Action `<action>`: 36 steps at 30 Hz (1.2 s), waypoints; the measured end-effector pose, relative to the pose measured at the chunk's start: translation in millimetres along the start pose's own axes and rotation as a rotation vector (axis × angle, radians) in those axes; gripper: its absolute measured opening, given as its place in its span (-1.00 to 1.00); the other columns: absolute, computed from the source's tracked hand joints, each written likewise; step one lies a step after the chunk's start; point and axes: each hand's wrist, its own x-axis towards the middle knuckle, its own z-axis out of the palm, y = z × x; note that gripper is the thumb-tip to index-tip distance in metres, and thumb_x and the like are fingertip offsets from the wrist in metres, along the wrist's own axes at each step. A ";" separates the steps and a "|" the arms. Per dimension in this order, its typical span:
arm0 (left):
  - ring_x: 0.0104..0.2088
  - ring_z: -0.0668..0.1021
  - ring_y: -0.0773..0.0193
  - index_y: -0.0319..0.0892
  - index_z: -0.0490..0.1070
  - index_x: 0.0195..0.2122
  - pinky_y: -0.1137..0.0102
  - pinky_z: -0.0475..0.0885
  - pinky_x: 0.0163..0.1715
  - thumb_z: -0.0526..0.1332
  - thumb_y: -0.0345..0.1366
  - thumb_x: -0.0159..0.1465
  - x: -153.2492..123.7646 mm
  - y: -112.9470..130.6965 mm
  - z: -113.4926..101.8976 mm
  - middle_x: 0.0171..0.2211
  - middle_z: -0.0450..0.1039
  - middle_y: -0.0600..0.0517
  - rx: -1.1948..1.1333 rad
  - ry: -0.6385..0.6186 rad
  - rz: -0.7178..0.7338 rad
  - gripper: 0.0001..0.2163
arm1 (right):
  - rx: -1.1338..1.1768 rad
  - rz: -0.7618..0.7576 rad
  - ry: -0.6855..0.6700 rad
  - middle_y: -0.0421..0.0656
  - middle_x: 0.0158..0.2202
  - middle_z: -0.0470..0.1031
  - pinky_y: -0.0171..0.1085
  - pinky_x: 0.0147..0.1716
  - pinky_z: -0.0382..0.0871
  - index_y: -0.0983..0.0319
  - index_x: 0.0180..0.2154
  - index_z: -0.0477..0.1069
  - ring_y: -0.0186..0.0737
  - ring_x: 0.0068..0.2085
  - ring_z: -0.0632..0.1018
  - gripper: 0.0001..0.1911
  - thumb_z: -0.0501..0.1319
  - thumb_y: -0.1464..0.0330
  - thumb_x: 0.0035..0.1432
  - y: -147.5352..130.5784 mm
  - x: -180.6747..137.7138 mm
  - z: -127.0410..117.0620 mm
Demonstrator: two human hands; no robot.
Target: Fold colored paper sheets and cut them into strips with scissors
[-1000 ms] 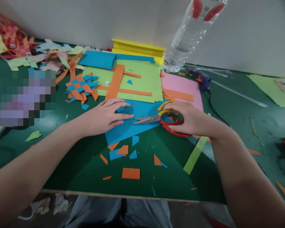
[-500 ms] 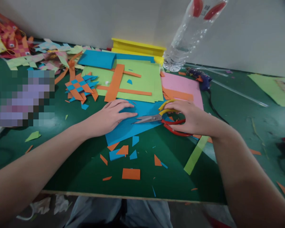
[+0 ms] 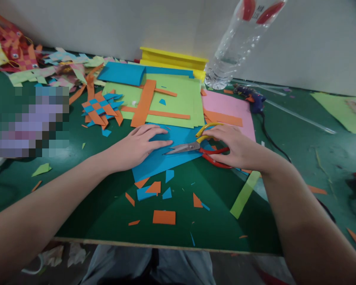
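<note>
My right hand [image 3: 237, 146] grips a pair of scissors [image 3: 185, 148] by handles that are yellow on one side and red on the other. The blades are slightly parted and point left over a blue sheet of paper [image 3: 146, 164]. My left hand [image 3: 136, 146] lies on that sheet with its fingers spread, holding nothing. Its index finger and thumb are close to the scissor tips. Just behind, an orange strip [image 3: 144, 103] lies across a stack of light green paper [image 3: 178, 97]. A woven orange and blue paper piece [image 3: 97, 107] is beyond my left hand.
A clear plastic bottle [image 3: 228, 51] stands at the back, near a glue gun [image 3: 252, 97] with a black cord. Pink paper [image 3: 228, 103] lies at right. Orange and blue scraps [image 3: 164, 217] dot the green table [image 3: 106, 221]. Paper strips [image 3: 59, 63] pile up at back left.
The scissors and my right hand have shifted slightly to the left. My left hand stays on the blue sheet.
</note>
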 end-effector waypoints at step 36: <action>0.30 0.19 0.00 0.03 0.25 0.28 -0.03 0.20 0.21 -0.10 -0.53 0.36 0.3 1.3 -0.7 0.30 0.16 -0.08 0.009 -0.004 -0.018 -0.47 | -0.005 0.001 -0.012 -0.04 0.06 0.49 0.13 0.06 0.24 0.09 0.06 0.41 0.16 0.10 0.45 -0.52 0.25 0.18 0.08 -9.4 0.4 0.1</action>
